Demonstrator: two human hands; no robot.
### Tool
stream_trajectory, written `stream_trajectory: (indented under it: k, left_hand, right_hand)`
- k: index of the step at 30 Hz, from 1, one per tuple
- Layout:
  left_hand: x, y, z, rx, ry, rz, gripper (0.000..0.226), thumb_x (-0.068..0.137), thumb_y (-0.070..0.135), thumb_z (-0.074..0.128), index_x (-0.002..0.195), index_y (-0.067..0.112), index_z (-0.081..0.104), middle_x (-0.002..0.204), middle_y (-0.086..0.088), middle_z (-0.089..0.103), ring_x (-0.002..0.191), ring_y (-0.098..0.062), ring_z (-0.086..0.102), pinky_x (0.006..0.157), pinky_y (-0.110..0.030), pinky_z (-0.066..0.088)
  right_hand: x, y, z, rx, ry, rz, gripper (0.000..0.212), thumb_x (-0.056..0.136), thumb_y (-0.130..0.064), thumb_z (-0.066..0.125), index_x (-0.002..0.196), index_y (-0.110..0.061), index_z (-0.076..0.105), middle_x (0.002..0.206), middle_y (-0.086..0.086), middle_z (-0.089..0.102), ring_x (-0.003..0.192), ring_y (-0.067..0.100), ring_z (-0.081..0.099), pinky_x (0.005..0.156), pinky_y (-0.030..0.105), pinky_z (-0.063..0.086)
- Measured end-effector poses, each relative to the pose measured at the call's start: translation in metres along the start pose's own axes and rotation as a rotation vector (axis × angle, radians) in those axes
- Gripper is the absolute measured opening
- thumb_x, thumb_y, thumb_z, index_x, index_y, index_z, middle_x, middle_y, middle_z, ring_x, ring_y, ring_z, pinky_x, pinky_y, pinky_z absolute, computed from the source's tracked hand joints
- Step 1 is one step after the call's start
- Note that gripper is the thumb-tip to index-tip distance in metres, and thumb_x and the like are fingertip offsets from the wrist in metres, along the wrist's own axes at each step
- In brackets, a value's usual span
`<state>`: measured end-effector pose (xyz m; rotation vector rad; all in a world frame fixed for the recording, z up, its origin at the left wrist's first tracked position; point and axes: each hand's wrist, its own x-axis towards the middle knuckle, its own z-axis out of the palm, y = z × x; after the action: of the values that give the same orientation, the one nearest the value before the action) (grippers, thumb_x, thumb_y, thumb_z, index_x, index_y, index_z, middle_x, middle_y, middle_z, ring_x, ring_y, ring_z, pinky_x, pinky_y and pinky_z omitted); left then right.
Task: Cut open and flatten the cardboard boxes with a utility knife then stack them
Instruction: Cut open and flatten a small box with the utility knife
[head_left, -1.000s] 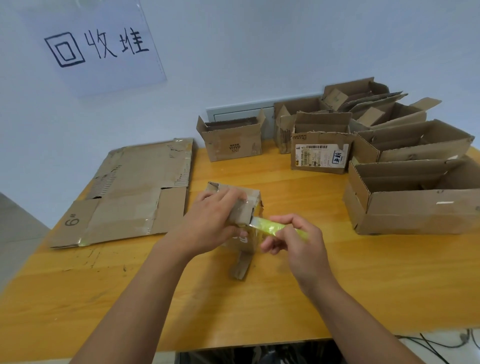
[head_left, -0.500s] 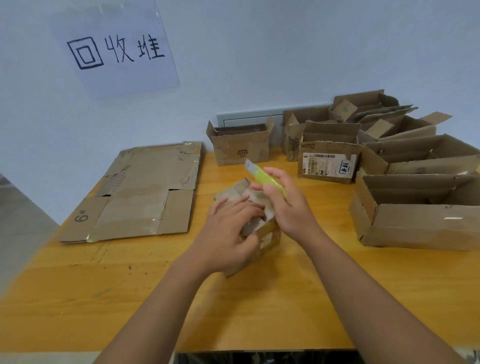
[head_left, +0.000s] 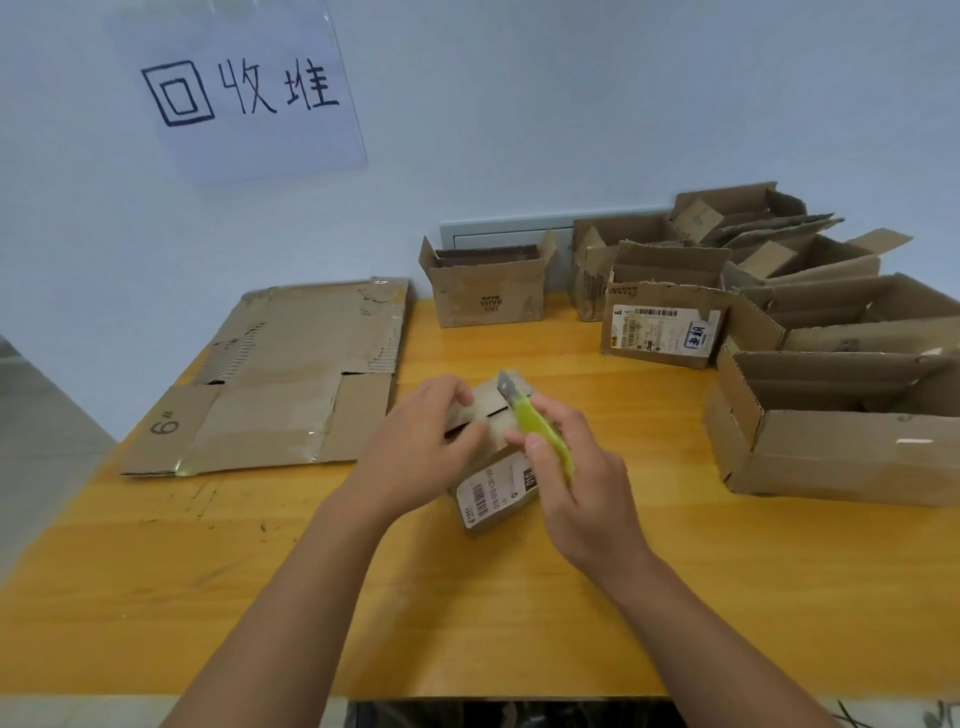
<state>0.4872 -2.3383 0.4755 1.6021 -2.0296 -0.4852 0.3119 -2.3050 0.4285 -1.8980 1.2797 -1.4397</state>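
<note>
We are holding a small box (head_left: 493, 457) steady on the table (head_left: 519, 597) with our left hand (head_left: 415, 457), fingers curled over its top flaps, while our right hand (head_left: 576, 478) is gripping a yellow-green utility knife (head_left: 535, 423) with the blade pointing up and away over the box. The box is sitting near the middle of the table, between the flattened cardboard stack (head_left: 270, 374) on the left and the uncut boxes (head_left: 831, 415) on the right.

The main risk, as we are judging it, is the blade — our left fingers are lying just beside the knife, so a slip through thin card could catch them. The box is light and may skid or crumple under pressure, dragging the cut off the seam.

We cannot tell which seam is already cut — our hands are covering most of the top. How far the blade is extended is hard to judge, and the boxes at the right edge are cut off.
</note>
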Motion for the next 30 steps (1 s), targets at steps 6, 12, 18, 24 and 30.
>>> stream_trajectory:
  k: [6,12,18,24,30]
  left_hand:
    - [0.011,0.001,-0.009,0.222,-0.143,0.06,0.041,0.1,0.043,0.049,0.138,0.032,0.043,0.135,0.011,0.05,0.126,-0.014,0.042,0.105,-0.04,0.037]
    - [0.021,0.007,-0.012,0.347,-0.176,0.118,0.044,0.098,0.017,0.045,0.14,0.028,0.046,0.144,0.008,0.048,0.132,-0.018,0.041,0.107,-0.037,0.035]
    - [0.018,0.011,-0.001,0.256,-0.176,0.176,0.049,0.097,0.012,0.047,0.145,0.023,0.042,0.147,0.007,0.043,0.134,-0.014,0.036,0.108,-0.026,0.027]
    - [0.015,0.013,0.008,0.164,-0.095,0.127,0.037,0.102,0.015,0.046,0.138,0.021,0.05,0.139,0.005,0.052,0.131,-0.014,0.042,0.11,-0.031,0.032]
    - [0.013,0.005,0.016,0.214,0.039,0.168,0.033,0.103,0.018,0.044,0.132,0.026,0.057,0.141,0.01,0.05,0.142,-0.01,0.029,0.118,-0.03,-0.005]
  right_hand:
    - [0.014,0.016,-0.025,-0.005,0.082,0.123,0.031,0.105,-0.027,0.043,0.133,-0.038,0.044,0.109,-0.013,0.072,0.057,0.001,0.056,0.051,0.03,0.047]
    - [-0.016,0.002,0.004,0.216,0.086,0.163,0.026,0.103,-0.034,0.043,0.126,-0.046,0.044,0.106,-0.019,0.072,0.094,0.002,0.07,0.072,0.031,0.06]
    - [-0.019,0.002,0.001,0.392,0.047,0.247,0.03,0.096,-0.035,0.045,0.125,-0.043,0.046,0.111,-0.022,0.071,0.097,0.007,0.071,0.076,0.025,0.057]
    - [-0.012,0.004,-0.021,0.53,0.1,0.275,0.021,0.101,-0.007,0.05,0.116,-0.021,0.054,0.092,0.004,0.074,0.083,0.019,0.071,0.074,0.032,0.058]
    - [0.0,0.011,-0.042,0.724,0.153,0.429,0.014,0.087,-0.015,0.071,0.075,-0.022,0.073,0.061,0.002,0.053,0.062,0.016,0.048,0.063,0.031,0.04]
